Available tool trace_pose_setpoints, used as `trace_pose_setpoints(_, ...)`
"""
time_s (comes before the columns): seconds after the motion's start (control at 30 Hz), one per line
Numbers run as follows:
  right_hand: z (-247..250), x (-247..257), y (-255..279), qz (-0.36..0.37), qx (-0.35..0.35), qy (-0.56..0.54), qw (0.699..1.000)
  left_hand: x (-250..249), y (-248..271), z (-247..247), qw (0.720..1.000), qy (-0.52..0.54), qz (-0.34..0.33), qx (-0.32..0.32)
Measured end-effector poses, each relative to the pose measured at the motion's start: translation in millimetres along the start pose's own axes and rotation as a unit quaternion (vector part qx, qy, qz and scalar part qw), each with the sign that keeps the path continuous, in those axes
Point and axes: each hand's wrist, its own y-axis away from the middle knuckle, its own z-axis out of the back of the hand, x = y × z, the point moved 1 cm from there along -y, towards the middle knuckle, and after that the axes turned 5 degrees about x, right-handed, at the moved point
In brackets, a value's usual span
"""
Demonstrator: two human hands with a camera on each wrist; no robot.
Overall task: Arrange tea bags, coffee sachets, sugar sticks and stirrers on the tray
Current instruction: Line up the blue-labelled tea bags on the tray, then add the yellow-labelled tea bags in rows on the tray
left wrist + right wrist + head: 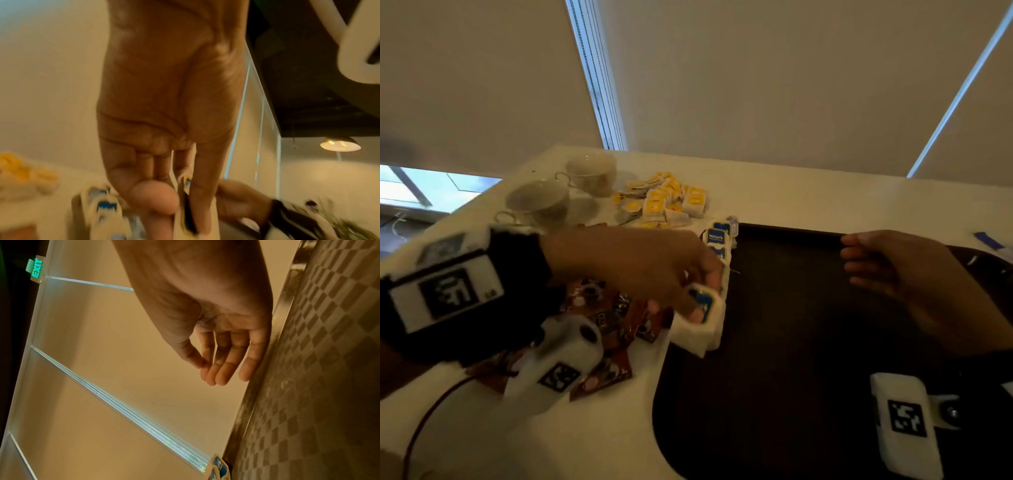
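A dark tray (791,342) lies on the white counter. My left hand (688,291) pinches a white tea bag with a blue label (703,305) at the tray's left edge; the left wrist view shows the same tea bag (186,216) between thumb and fingers. Behind it, more blue-label tea bags (717,240) stand in a row along that edge, and they show at the tray's edge (218,465) in the right wrist view. My right hand (859,260) hovers over the tray's far right with fingers relaxed and holds nothing; its fingers (220,369) hang loose beside the tray rim (265,386).
A heap of yellow-label sachets (667,202) lies behind the tray. Two teacups (541,200) stand at the back left. Brown coffee sachets (616,325) lie under my left wrist. A blue strip (988,240) lies on the counter at far right.
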Motion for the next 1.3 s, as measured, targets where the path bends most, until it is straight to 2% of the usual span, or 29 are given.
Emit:
trace_pose_setpoints(0.07, 1, 1, 0, -0.004, 0.004, 0.001, 1.000, 0, -1, -17, 1.000, -0.008, 0.006, 0.027)
trace_pose_setpoints(0.13, 0, 2, 1, -0.009, 0.005, 0.000, 1.000, 1, -5, -27, 0.999, -0.035, 0.012, 0.013)
trace_pose_setpoints(0.27, -1, 1, 1, -0.005, 0.006, -0.006, 1.000, 5, -13, -32, 0.989, -0.126, 0.022, -0.074)
trace_pose_setpoints(0.37, -1, 2, 0, -0.011, 0.007, -0.005, 1.000, 6, -12, -36, 0.969, -0.206, 0.037, -0.133)
trace_pose_setpoints(0.47, -1, 3, 0, -0.014, 0.010, -0.004, 1.000, -1, -6, -48, 0.938, -0.299, -0.005, -0.177)
trace_pose_setpoints(0.53, -1, 3, 1, -0.011, 0.011, -0.007, 1.000, -8, -3, -59, 0.928, -0.343, -0.021, -0.143)
trace_pose_setpoints(0.63, -2, 4, 3, -0.010, 0.013, -0.010, 1.000, -8, -5, -68, 0.918, -0.386, 0.002, -0.086)
trace_pose_setpoints(0.7, -1, 4, 3, -0.014, 0.013, -0.006, 1.000, -5, -3, -65, 0.925, -0.373, 0.001, -0.078)
trace_pose_setpoints(0.8, -1, 5, 3, -0.019, 0.012, -0.001, 1.000, -3, 5, -41, 0.950, -0.303, -0.004, -0.078)
trace_pose_setpoints(0.87, -2, 4, 2, -0.019, 0.010, 0.002, 1.000, 0, 11, -9, 0.966, -0.221, -0.001, -0.134)
trace_pose_setpoints(0.97, -4, 4, 2, -0.018, 0.006, -0.003, 1.000, 22, 5, 53, 0.943, -0.198, 0.047, -0.262)
trace_pose_setpoints(1.03, -4, 4, 2, -0.020, 0.004, -0.005, 1.000, 42, -7, 89, 0.932, -0.181, 0.112, -0.294)
trace_pose_setpoints(1.17, -4, 3, 3, -0.016, 0.000, -0.001, 1.000, 74, -38, 133, 0.941, -0.046, 0.192, -0.275)
trace_pose_setpoints(1.23, -3, 3, 5, -0.017, 0.002, 0.004, 1.000, 80, -55, 142, 0.944, -0.062, 0.233, -0.226)
trace_pose_setpoints(1.3, -2, 3, 4, -0.022, 0.006, 0.005, 1.000, 82, -71, 146, 0.940, -0.121, 0.278, -0.157)
